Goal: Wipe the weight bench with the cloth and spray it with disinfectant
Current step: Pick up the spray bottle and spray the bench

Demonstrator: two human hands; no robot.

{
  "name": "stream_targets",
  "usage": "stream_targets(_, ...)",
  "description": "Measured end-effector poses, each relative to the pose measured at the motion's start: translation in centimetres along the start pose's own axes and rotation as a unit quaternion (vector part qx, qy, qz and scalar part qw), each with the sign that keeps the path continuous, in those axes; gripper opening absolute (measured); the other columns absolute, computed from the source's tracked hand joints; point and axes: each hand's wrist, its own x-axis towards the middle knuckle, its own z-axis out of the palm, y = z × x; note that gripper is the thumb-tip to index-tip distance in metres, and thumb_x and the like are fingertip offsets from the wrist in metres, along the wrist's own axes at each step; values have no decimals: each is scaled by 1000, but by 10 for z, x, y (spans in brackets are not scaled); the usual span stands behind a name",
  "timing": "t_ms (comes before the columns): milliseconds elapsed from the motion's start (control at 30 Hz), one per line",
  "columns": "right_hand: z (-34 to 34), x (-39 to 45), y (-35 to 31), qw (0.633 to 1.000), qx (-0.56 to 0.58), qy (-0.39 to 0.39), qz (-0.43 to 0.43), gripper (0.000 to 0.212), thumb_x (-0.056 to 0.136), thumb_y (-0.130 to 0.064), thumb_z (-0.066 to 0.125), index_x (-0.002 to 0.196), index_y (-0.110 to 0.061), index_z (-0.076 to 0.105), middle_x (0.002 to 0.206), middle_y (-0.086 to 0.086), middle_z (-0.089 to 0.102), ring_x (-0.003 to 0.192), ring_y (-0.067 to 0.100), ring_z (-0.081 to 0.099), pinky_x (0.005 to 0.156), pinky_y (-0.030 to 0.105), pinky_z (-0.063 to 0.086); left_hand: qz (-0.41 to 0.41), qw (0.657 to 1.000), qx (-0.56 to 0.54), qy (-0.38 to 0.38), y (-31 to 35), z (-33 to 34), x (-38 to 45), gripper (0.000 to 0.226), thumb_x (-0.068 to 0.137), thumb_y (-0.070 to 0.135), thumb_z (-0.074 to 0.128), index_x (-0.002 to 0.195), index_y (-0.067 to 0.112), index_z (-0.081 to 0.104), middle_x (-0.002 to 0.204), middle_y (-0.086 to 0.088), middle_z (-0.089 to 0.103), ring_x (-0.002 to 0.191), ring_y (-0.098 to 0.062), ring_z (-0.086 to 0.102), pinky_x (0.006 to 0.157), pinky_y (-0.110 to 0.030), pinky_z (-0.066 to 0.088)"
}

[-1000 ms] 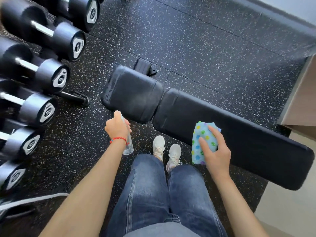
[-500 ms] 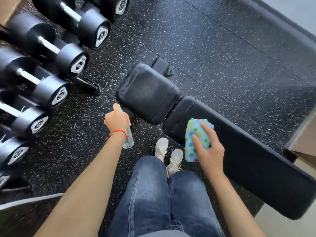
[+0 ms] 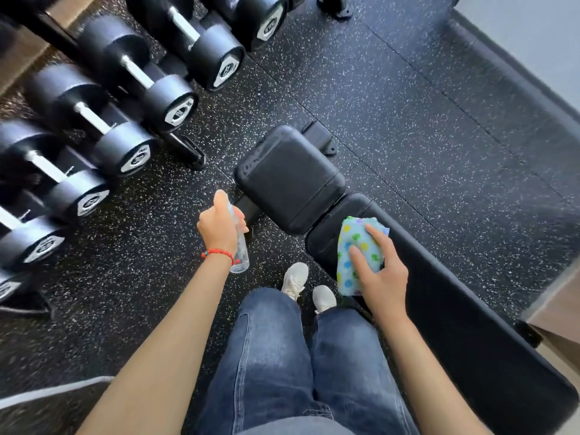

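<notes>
Cloth on bench, dumbbells left

The left hand hides the spray bottle's nozzle and upper body.

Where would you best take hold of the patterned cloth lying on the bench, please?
Pinch the cloth by its lower flap, which seems to hang free over the bench pad at its near edge; come from the person's side. The rest lies pressed flat under the right hand.
</notes>
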Motion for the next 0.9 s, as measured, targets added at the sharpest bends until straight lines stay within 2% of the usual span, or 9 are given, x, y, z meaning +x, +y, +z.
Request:
stream_targets(100, -6, -2, 0, 999, -9, -23, -24, 41, 77, -30, 64, 117, -31, 56, 114, -1, 63, 96, 11, 59, 87, 24, 46, 6, 1000, -12, -13, -14, -7, -19, 55, 77, 48, 39, 37, 14, 57, 41, -6, 56, 52, -32, 60, 64, -40, 52)
stream_targets(200, -15, -5, 3, 997, -21, -60, -48, 39, 82, -18, 69, 118, -29, 56, 115, -1, 62, 97, 11, 59, 88, 24, 45, 18, 999, -28, -6, -27, -13, -51, 55, 75, 46, 37, 35, 15, 57, 37, -6, 54, 48, -28, 56, 62, -34, 48)
stream_targets(300, -26, -11, 3, 992, -40, -92, -76, 40, 82, -15, 69, 119, -25, 57, 110, -6, 60, 93, 6, 56, 83, 6, 38, 38, 997, -69, 16, -42, -21, -84, 55, 76, 49, 37, 36, 17, 56, 35, -4, 52, 43, -25, 52, 58, -31, 46)
stream_targets(367, -33, -17, 6, 987, -55, -116, -99, 40, 82, -18, 69, 119, -24, 58, 108, -8, 59, 93, 7, 56, 80, 1, 35, 28, 995, -92, 36, -53, -29, -104, 53, 77, 48, 38, 38, 16, 55, 35, -2, 51, 39, -21, 50, 53, -29, 43)
stream_targets(467, -40, -26, 11, 976, -79, -153, -133, 40, 80, -25, 69, 119, -26, 57, 110, -3, 63, 95, 12, 59, 85, 13, 41, 12, 991, -113, 65, -71, -44, -132, 51, 74, 46, 39, 45, 8, 55, 37, -3, 52, 38, -21, 50, 53, -28, 42)
stream_targets(600, -38, -41, 14, 960, -103, -201, -166, 41, 82, -17, 69, 120, -26, 57, 114, 0, 63, 100, 17, 60, 90, 29, 46, -12, 981, -163, 105, -100, -69, -163, 51, 72, 48, 42, 43, 8, 54, 36, -6, 50, 39, -24, 48, 54, -30, 42)
stream_targets(767, -14, -74, 9, 934, -122, -265, -208, 42, 82, -16, 69, 116, -34, 54, 109, 2, 64, 96, 16, 61, 86, 26, 46, -19, 965, -200, 170, -139, -112, -191, 53, 75, 50, 41, 47, 7, 55, 38, -1, 52, 35, -18, 49, 47, -26, 43)
stream_targets(900, 16, -112, 7, 904, -134, -326, -241, 42, 83, -19, 68, 116, -38, 53, 110, 2, 64, 95, 16, 62, 86, 37, 51, -27, 946, -231, 225, -166, -155, -204, 54, 77, 47, 40, 46, 6, 55, 39, -4, 52, 37, -21, 50, 47, -25, 41)
